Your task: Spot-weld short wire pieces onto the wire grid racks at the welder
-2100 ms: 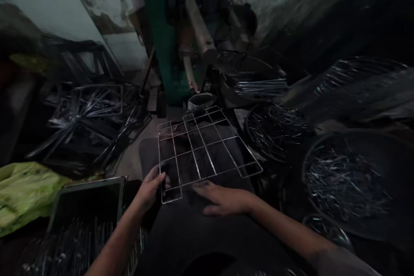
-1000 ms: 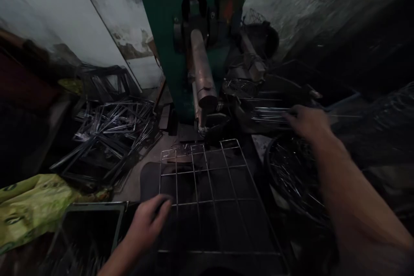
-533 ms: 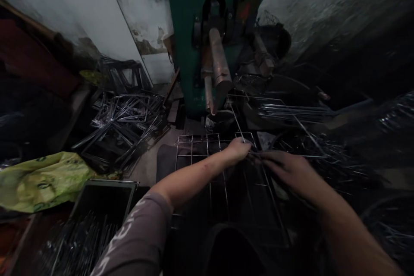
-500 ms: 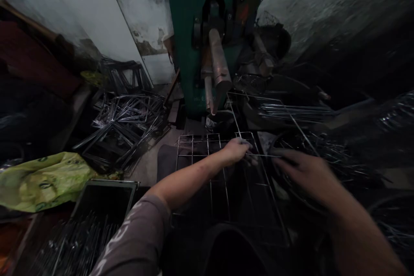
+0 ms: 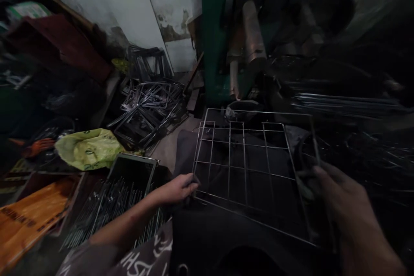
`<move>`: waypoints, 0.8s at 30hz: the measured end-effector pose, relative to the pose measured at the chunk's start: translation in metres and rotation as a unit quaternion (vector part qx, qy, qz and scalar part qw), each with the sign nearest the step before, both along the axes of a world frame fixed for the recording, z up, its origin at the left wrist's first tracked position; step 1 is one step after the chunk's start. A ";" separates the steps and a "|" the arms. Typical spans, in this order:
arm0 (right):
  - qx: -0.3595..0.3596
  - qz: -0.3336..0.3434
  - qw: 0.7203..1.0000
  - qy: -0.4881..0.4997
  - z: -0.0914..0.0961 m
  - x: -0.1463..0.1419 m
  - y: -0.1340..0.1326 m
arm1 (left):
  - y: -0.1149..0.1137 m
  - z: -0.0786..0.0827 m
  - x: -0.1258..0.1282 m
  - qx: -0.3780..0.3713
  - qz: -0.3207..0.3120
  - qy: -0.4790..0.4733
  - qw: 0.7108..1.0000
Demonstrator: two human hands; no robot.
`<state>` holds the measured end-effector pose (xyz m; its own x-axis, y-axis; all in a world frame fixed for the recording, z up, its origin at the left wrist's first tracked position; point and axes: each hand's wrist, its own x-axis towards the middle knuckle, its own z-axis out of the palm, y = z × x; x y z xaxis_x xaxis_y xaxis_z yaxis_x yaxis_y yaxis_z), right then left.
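Note:
A rectangular wire frame point(image 5: 258, 112) is held between my two hands, above or against a wire grid point(image 5: 245, 164) of crossed thin rods. My left hand point(image 5: 181, 187) is closed at the frame's left side, near its lower left corner. At the right side, my right hand point(image 5: 343, 189) pinches the frame's rod; blur softens its outline. The grid lies in front of my body over dark cloth. Whether frame and grid touch cannot be made out.
Ahead stands a green machine point(image 5: 211, 30) with a thick copper-coloured arm point(image 5: 254, 34). Bent wire frames point(image 5: 152, 99) are piled on the floor at left. Nearer are a yellow-green sack point(image 5: 92, 148), a bin of metal rods point(image 5: 100, 207) and an orange sack point(image 5: 39, 211).
My hands have moved apart, the left one towards me and leftward. The wire frame has swung from a slant to lie roughly over the grid. The view has turned left.

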<state>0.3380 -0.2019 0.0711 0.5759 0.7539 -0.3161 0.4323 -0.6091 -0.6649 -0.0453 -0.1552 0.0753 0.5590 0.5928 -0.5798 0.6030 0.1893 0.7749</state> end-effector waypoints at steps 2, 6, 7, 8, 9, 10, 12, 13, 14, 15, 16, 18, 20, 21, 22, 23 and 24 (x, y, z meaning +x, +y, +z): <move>-0.019 0.031 0.999 -0.028 -0.002 -0.015 0.015 | 0.002 -0.002 -0.016 0.115 -0.043 0.106 0.987; -0.047 0.095 0.981 -0.162 -0.016 -0.026 0.028 | 0.021 -0.019 -0.025 0.220 -0.043 0.232 0.947; -0.055 0.104 0.976 -0.186 -0.020 -0.027 0.028 | 0.029 -0.025 -0.023 0.238 -0.023 0.239 0.941; -0.057 0.112 0.971 -0.203 -0.022 -0.027 0.028 | 0.037 -0.032 -0.020 0.250 -0.002 0.243 0.937; -0.057 0.119 0.968 -0.216 -0.023 -0.028 0.027 | 0.045 -0.038 -0.015 0.255 0.015 0.246 0.935; -0.055 0.125 0.965 -0.225 -0.024 -0.028 0.027 | 0.052 -0.044 -0.011 0.259 0.026 0.253 0.932; -0.058 0.139 0.959 -0.239 -0.023 -0.028 0.026 | 0.065 -0.050 -0.001 0.262 0.030 0.277 0.924; -0.063 0.144 0.957 -0.245 -0.022 -0.028 0.026 | 0.070 -0.050 0.003 0.267 0.025 0.285 0.920; -0.069 0.148 0.955 -0.249 -0.022 -0.028 0.025 | 0.073 -0.049 0.006 0.272 0.019 0.289 0.917; -0.071 0.151 0.953 -0.251 -0.022 -0.027 0.024 | 0.075 -0.047 0.008 0.279 0.015 0.291 0.915; -0.070 0.154 0.953 -0.253 -0.022 -0.026 0.023 | 0.076 -0.045 0.009 0.288 0.014 0.292 0.912; -0.060 0.159 0.950 -0.262 -0.022 -0.025 0.019 | 0.076 -0.042 0.011 0.311 0.013 0.300 0.902; -0.063 0.174 0.943 -0.277 -0.021 -0.023 0.017 | 0.075 -0.043 0.012 0.328 -0.002 0.317 0.890; -0.082 0.178 0.939 -0.284 -0.020 -0.023 0.016 | 0.074 -0.045 0.014 0.334 -0.014 0.325 0.884; -0.112 0.181 0.934 -0.287 -0.018 -0.022 0.016 | 0.073 -0.048 0.015 0.341 -0.026 0.332 0.879; -0.144 0.183 0.929 -0.288 -0.017 -0.022 0.016 | 0.073 -0.051 0.017 0.348 -0.034 0.337 0.874; -0.171 0.184 0.924 -0.287 -0.016 -0.021 0.017 | 0.073 -0.054 0.018 0.355 -0.039 0.339 0.870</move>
